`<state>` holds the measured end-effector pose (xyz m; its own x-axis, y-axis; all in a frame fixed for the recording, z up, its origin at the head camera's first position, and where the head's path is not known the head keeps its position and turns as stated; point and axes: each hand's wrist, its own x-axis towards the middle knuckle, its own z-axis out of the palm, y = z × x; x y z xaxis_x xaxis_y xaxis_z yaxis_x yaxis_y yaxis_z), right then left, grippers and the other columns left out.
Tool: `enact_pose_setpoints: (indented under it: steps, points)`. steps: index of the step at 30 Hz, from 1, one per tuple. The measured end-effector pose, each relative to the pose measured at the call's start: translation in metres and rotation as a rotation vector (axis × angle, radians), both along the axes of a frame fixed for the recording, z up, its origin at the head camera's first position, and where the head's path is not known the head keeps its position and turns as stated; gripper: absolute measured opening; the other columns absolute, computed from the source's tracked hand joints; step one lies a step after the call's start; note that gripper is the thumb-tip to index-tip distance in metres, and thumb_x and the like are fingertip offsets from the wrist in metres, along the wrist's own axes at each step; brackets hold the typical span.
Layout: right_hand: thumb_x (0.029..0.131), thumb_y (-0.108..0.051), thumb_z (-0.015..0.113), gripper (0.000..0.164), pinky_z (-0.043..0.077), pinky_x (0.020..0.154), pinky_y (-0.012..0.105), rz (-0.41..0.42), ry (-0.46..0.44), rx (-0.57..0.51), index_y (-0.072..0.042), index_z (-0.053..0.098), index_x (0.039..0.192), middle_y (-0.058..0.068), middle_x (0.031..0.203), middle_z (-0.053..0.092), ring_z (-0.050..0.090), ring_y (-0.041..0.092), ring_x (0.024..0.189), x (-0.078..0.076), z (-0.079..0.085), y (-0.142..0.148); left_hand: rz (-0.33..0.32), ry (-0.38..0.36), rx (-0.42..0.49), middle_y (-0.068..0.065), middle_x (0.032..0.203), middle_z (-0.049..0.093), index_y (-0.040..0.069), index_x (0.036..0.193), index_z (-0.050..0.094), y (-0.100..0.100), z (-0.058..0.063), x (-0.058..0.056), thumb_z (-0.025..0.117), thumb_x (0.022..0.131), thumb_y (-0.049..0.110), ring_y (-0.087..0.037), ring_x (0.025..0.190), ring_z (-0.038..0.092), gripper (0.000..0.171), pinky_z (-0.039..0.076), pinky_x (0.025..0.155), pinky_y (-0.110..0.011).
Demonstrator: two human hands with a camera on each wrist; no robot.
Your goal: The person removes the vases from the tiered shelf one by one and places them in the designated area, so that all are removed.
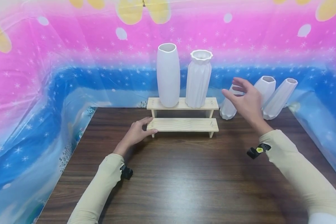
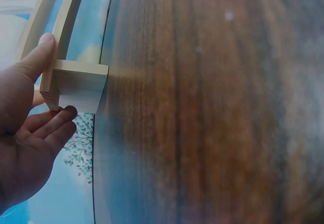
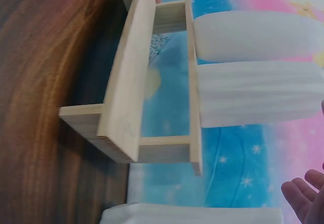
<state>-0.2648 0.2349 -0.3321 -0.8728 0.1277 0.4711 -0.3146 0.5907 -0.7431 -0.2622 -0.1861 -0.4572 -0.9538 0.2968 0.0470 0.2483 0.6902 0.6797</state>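
Observation:
My left hand (image 1: pixel 140 130) holds the left end of a two-step wooden stand (image 1: pixel 182 124), thumb on the lower board's front edge. In the left wrist view, the thumb (image 2: pixel 38 57) lies on one side of the board and the fingertips on the other. A tall smooth white vase (image 1: pixel 168 76) and a ribbed white vase with a scalloped rim (image 1: pixel 198 81) stand upright on the upper step. My right hand (image 1: pixel 247 101) hangs in the air with nothing in it, fingers spread from the thumb. It partly hides a short white vase (image 1: pixel 228 107) behind it.
Two more white vases, a faceted one (image 1: pixel 266 87) and a slender one (image 1: pixel 280 99), stand at the table's back right. The dark wood table (image 1: pixel 173 180) reaches toward me. A pink and blue cloth (image 1: pixel 100 62) hangs behind and along both sides.

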Motion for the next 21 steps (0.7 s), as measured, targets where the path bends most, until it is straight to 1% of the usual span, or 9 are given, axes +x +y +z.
enact_pose_setpoints:
  steps: [3,8,12,15,21]
  points:
    - [0.083,-0.055,0.081,0.075,0.056,0.098,0.042,0.033,-0.018,0.012,-0.02,0.058,0.145,0.003,0.143,0.062,0.063,0.022,0.126,-0.004,0.008,-0.005,-0.003,0.002,-0.001,-0.016,0.16,0.04,0.011,0.155,0.046,0.0,0.0,0.0,0.073,0.093,0.047,-0.034,0.149,0.035,0.076,0.034,0.118,-0.055]
    - [0.082,-0.062,0.079,0.084,0.053,0.102,0.044,0.081,-0.101,0.04,-0.024,0.052,0.151,-0.001,0.152,0.055,0.058,0.021,0.132,-0.012,0.021,-0.013,-0.002,0.006,-0.002,-0.016,0.16,0.041,0.011,0.155,0.046,0.0,-0.001,0.0,0.073,0.094,0.046,-0.034,0.149,0.036,0.075,0.034,0.118,-0.055]
    - [0.081,-0.066,0.077,0.088,0.053,0.103,0.047,0.103,-0.155,0.07,-0.026,0.048,0.154,-0.002,0.155,0.051,0.058,0.023,0.133,-0.019,0.028,-0.02,-0.002,0.006,0.0,-0.015,0.16,0.041,0.012,0.155,0.046,-0.001,-0.001,0.0,0.073,0.094,0.046,-0.034,0.149,0.035,0.075,0.034,0.118,-0.055]
    - [0.081,-0.067,0.076,0.091,0.05,0.105,0.05,0.121,-0.183,0.074,-0.025,0.045,0.156,0.0,0.156,0.05,0.057,0.025,0.135,-0.024,0.032,-0.025,-0.005,0.007,0.001,-0.015,0.16,0.041,0.011,0.155,0.046,0.0,-0.001,0.0,0.073,0.094,0.046,-0.034,0.149,0.035,0.076,0.034,0.118,-0.055]
    - [0.08,-0.066,0.078,0.1,0.046,0.11,0.051,0.169,-0.244,0.041,-0.023,0.036,0.16,0.001,0.161,0.043,0.048,0.023,0.143,-0.035,0.035,-0.037,-0.003,0.009,0.0,-0.016,0.16,0.041,0.011,0.155,0.046,0.0,0.0,0.0,0.073,0.094,0.046,-0.034,0.149,0.036,0.076,0.034,0.118,-0.055]
